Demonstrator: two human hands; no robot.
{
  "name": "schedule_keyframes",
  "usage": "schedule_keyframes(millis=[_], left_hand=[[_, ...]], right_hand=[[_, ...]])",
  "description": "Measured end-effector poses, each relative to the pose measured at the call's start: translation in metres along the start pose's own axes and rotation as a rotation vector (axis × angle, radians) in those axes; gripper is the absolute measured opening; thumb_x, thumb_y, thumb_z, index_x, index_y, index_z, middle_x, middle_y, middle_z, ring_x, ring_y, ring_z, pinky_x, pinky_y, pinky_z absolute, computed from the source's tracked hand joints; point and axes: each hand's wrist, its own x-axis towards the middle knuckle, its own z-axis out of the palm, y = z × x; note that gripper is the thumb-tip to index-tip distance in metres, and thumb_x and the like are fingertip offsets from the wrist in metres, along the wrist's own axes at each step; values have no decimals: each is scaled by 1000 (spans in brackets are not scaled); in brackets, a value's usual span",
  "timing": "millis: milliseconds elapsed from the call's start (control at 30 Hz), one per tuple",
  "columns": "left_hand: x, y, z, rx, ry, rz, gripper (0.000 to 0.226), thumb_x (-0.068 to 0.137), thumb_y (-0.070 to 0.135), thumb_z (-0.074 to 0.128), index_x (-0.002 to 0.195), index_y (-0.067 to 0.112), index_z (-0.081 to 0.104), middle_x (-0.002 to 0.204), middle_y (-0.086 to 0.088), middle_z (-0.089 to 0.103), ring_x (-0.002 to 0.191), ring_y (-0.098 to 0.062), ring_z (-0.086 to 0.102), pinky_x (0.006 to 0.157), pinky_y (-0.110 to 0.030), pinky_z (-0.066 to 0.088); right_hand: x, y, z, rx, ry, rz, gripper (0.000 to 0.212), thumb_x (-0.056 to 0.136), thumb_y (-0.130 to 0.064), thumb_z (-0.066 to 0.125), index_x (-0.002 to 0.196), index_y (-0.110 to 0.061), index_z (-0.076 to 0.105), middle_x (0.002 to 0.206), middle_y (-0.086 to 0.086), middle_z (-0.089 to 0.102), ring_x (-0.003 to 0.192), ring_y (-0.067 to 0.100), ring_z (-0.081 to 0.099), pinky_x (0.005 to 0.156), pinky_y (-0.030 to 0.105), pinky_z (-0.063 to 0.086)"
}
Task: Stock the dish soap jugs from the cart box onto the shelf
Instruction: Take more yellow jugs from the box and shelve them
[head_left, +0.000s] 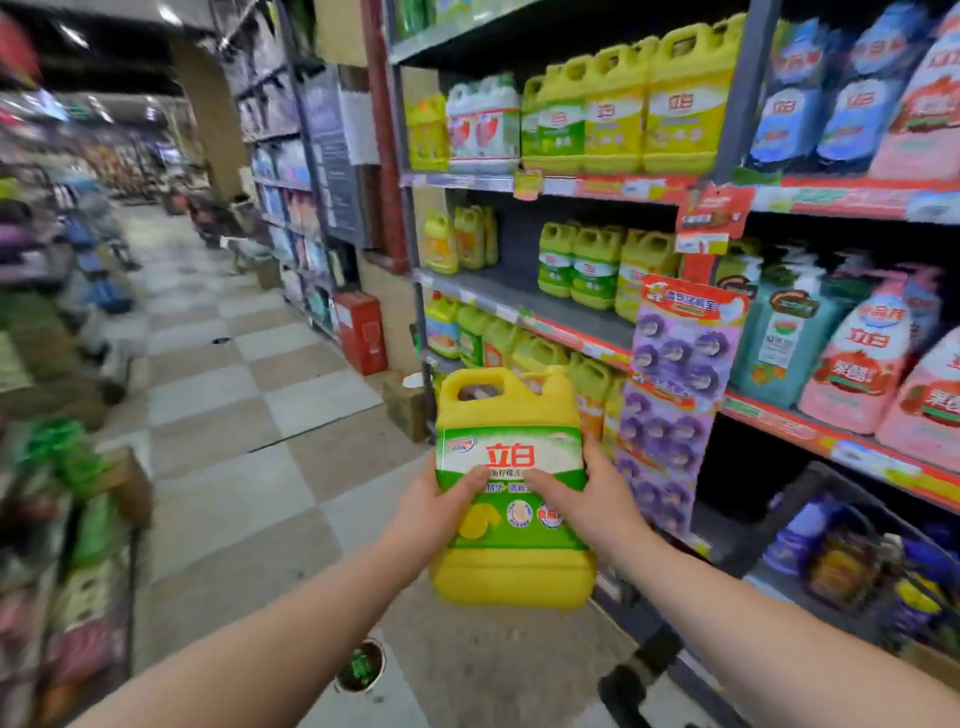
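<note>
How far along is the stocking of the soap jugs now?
Done: matching green-label jugs already stand on the middle shelf. In hand: the left hand and right hand hold one yellow plastic jug with a green label upright, off the shelf. Left: placing it; the cart box is not clearly visible.

I hold the dish soap jug (514, 488) upright between left hand (434, 506) and right hand (597, 499) | shelf (545, 306) stands behind and right of it | jugs on middle shelf (592, 267) above | aisle floor (249, 395) left | cart (810, 561) right, below shelving
</note>
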Motion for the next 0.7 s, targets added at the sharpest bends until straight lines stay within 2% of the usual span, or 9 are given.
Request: schedule_keyframes(millis=[67, 133, 233, 300, 400, 500, 633, 700], left_hand=[[8, -6, -40, 0, 23, -12, 33, 86, 38, 63, 114, 27, 52, 108, 2, 67, 96, -18, 66, 85, -38, 55], [15, -13, -74, -1, 49, -25, 38, 85, 39, 64, 117, 24, 51, 112, -1, 66, 99, -21, 65, 91, -44, 52], [29, -23, -112, -34, 71, -50, 41, 83, 41, 65, 118, 25, 51, 114, -3, 66, 101, -24, 64, 93, -48, 51], [41, -28, -131, -49, 89, -43, 35, 82, 42, 65, 111, 30, 50, 113, -2, 66, 99, -22, 65, 91, -48, 52], [59, -37, -151, -83, 105, -57, 41, 82, 43, 65, 116, 28, 49, 114, -1, 66, 100, -21, 65, 91, -47, 52], [81, -46, -170, -88, 131, -72, 32, 82, 43, 65, 108, 33, 49, 110, 2, 66, 98, -18, 65, 90, -45, 53], [132, -54, -198, -54, 170, -89, 43, 83, 44, 64, 118, 26, 48, 108, 4, 66, 95, -15, 65, 81, -36, 55], [165, -55, -207, -36, 188, -82, 42, 83, 43, 64, 118, 26, 49, 106, 6, 66, 92, -13, 65, 75, -31, 55]], right_hand=[[8, -14, 39, -14, -13, -5, 71, 71, -39, 79, 131, -27, 44, 109, -12, 60, 96, 8, 57, 83, 26, 44], [15, -26, 72, -3, -38, -12, 74, 71, -39, 78, 134, -26, 43, 113, -13, 61, 99, 9, 59, 87, 29, 47], [29, -41, 108, -28, -82, -23, 80, 71, -42, 78, 139, -27, 39, 125, -6, 60, 111, 16, 59, 96, 42, 49], [42, -48, 127, -14, -113, -25, 82, 70, -43, 78, 140, -29, 37, 124, -7, 60, 111, 16, 60, 94, 42, 50], [63, -51, 153, -11, -159, -26, 82, 70, -43, 78, 140, -28, 36, 126, -5, 60, 110, 17, 60, 93, 44, 51], [92, -48, 179, -13, -195, -25, 77, 72, -43, 77, 137, -30, 39, 123, -7, 61, 103, 11, 62, 86, 33, 53], [139, -45, 218, 29, -243, -29, 62, 73, -41, 76, 123, -43, 41, 104, -22, 60, 88, -7, 58, 68, 11, 45], [169, -41, 234, 54, -250, -29, 63, 73, -41, 76, 125, -43, 40, 100, -25, 58, 87, -7, 57, 67, 12, 46]])
